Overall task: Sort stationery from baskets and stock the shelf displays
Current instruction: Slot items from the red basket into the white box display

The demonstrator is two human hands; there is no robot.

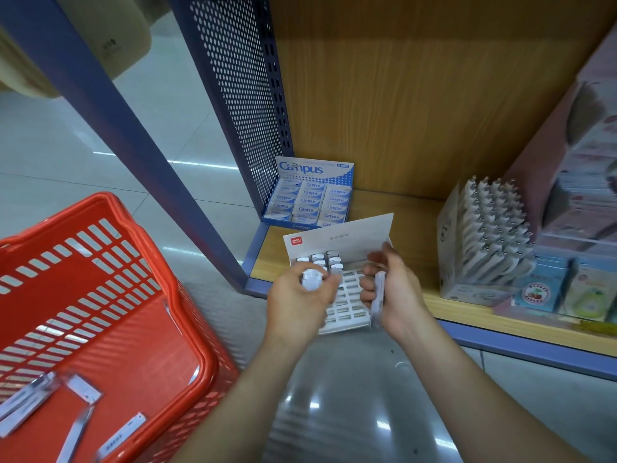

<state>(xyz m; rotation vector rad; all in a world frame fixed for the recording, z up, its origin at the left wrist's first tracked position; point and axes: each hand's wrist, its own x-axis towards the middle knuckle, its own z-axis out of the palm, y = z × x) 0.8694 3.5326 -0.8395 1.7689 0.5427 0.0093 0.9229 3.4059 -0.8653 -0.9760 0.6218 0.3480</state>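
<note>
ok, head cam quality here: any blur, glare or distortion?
Head view: motion blur smears the left hand and its white piece, the right hand and its pen, and the packs in the red basket; glare streaks on the glossy floor; wide-angle lens skews the blue shelf post; the Campus box reads sharp.

A blue-and-white Campus eraser box point(310, 195) stands open in the corner, its back flap upright, against a blue perforated side panel point(240, 95) and a wood-grain back wall point(417, 95). Well to its right stands a carton of white pens point(490, 235), tips up. Just beside the carton lie a cherry-print packet point(534, 294) and a green packet point(587, 299), with pink packages point(587, 162) behind them. Glossy grey floor tiles point(50, 155) reflect the lights.
</note>
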